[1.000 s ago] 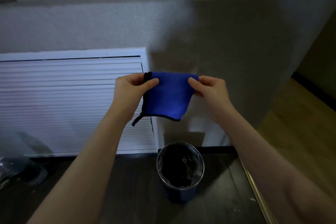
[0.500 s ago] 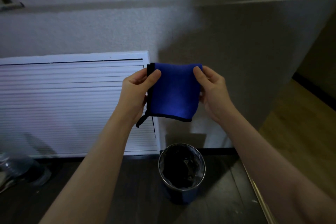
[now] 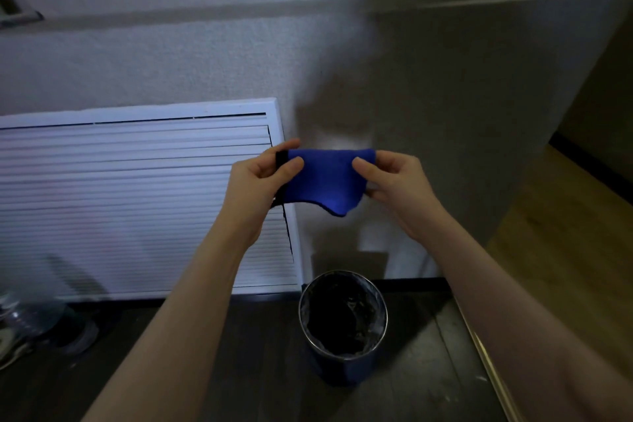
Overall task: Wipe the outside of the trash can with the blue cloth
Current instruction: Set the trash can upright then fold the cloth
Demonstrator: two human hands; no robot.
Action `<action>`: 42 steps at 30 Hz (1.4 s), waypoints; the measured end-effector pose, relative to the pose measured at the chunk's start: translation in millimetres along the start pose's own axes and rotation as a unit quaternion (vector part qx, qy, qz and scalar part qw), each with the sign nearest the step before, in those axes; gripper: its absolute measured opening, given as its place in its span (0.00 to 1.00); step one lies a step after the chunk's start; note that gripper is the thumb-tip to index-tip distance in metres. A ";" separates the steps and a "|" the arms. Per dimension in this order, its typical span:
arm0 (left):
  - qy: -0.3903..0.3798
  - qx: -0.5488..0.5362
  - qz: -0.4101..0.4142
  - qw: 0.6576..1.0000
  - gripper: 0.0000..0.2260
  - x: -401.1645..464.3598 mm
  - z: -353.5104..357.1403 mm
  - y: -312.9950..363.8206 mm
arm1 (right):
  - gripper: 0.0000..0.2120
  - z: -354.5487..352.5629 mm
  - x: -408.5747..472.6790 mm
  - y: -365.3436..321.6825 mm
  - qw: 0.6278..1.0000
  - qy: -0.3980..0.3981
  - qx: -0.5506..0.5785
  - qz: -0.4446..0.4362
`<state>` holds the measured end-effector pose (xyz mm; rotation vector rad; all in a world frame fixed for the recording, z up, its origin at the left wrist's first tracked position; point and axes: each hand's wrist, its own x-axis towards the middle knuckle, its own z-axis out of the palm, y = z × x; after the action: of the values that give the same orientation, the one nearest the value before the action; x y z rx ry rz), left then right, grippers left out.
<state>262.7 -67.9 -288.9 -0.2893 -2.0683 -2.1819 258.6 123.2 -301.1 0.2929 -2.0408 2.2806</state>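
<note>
the left hand and the right hand each pinch shut on a top corner of the soft blue cloth with black edging, stretched in the air well above the round dark trash can with a shiny metal rim on the dark floor. better to fold it into a firm pad, then lower it onto the can's outer wall. compared with half a second ago, the cloth hangs shorter and sags to a point.

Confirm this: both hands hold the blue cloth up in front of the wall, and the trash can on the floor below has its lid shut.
Not quite. The head view shows the trash can open, no lid on it, dark liner visible. The left hand and right hand do hold the blue cloth up.
</note>
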 end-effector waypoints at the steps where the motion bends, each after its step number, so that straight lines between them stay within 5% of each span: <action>1: 0.005 0.001 0.006 1.000 0.09 -0.3 0.3 0.1 | 0.08 0.2 -0.1 -0.7 1.000 0.005 0.004 -0.003; 8: 0.065 -0.023 0.015 0.998 0.06 1.2 8.6 6.9 | 0.04 10.2 1.2 -15.7 0.999 0.021 0.045 -0.012; 14: 0.050 -0.046 -0.013 0.998 0.05 2.1 8.4 12.8 | 0.15 11.1 3.8 -15.8 0.990 -0.063 0.105 0.075; 21: -0.001 -0.050 -0.038 0.998 0.11 -0.8 2.0 16.6 | 0.06 12.1 4.3 -15.3 0.995 0.030 0.045 0.080; 42: 0.042 -0.071 -0.095 0.992 0.08 -6.6 1.7 23.9 | 0.05 16.0 -0.5 -25.4 0.991 0.011 0.114 0.074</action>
<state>274.4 -67.9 -267.0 -0.0116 -1.9732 -2.4092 265.2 110.4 -274.7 0.1285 -1.8511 2.5972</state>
